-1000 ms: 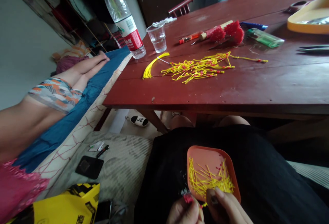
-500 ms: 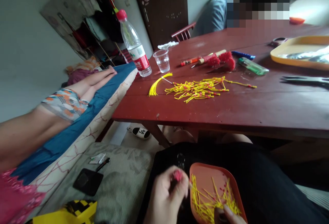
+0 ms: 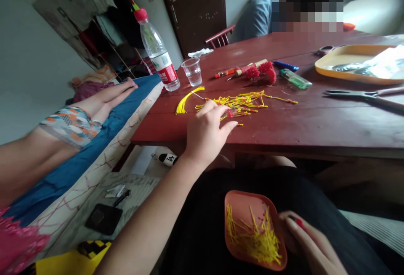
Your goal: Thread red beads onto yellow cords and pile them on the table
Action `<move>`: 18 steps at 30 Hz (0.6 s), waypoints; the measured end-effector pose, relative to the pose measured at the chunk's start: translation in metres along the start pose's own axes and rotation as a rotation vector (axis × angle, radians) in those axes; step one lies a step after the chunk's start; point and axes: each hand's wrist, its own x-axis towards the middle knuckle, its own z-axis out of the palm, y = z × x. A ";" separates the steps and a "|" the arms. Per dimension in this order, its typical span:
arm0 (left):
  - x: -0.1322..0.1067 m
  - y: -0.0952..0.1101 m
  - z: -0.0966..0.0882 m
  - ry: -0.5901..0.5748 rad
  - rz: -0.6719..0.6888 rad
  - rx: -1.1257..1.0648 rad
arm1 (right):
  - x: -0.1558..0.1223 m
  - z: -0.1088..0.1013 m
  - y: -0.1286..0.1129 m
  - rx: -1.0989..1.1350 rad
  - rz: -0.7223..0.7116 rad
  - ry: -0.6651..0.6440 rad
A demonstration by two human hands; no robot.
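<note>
My left hand (image 3: 210, 128) reaches over the table's front part, thumb and fingers apart. A small red clump (image 3: 231, 112) is at its fingertips, beside a pile of knotted yellow cords (image 3: 249, 98) with red beads. I cannot tell whether the clump still touches the fingers. On my lap rests an orange tray (image 3: 232, 243) holding many cut yellow cords (image 3: 261, 241) and some red beads. My right hand (image 3: 311, 239) is by the tray's right edge, closed around a dark object with a red part (image 3: 299, 223), mostly hidden by the fingers.
On the red-brown table (image 3: 176, 130) stand a water bottle (image 3: 162, 62) and a plastic cup (image 3: 192, 73). A yellow tassel (image 3: 186, 100), red bead clumps (image 3: 267, 72), a green lighter (image 3: 296, 79), pliers (image 3: 362, 95) and a yellow tray (image 3: 325, 73) lie around. One person lies on the bed (image 3: 139, 98); another sits opposite.
My left hand has moved from above my lap up to the yellow cords on the table, and its thumb has spread. My right hand has shifted from over the tray to its right side.
</note>
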 end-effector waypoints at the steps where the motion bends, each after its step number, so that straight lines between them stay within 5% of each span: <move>1: -0.003 0.004 -0.007 0.025 -0.032 -0.040 | 0.004 -0.007 -0.002 -0.080 -0.053 0.020; 5: -0.041 0.025 -0.038 0.048 -0.284 -0.380 | 0.020 -0.018 -0.004 -0.708 -0.097 -0.086; 7: -0.073 0.031 -0.042 -0.044 -0.488 -0.632 | 0.026 -0.010 -0.005 -0.960 -0.067 -0.152; 9: -0.106 0.033 -0.036 -0.263 -0.737 -0.867 | 0.028 0.004 -0.005 -1.059 -0.061 -0.180; 11: -0.137 0.032 -0.022 -0.315 -0.980 -1.083 | 0.028 0.018 -0.003 -1.119 -0.069 -0.184; 14: -0.172 0.030 -0.001 -0.282 -1.224 -1.206 | 0.027 0.032 0.000 -1.192 -0.090 -0.178; 18: -0.197 0.032 0.014 -0.299 -1.362 -1.243 | 0.027 0.036 0.000 -1.229 -0.111 -0.177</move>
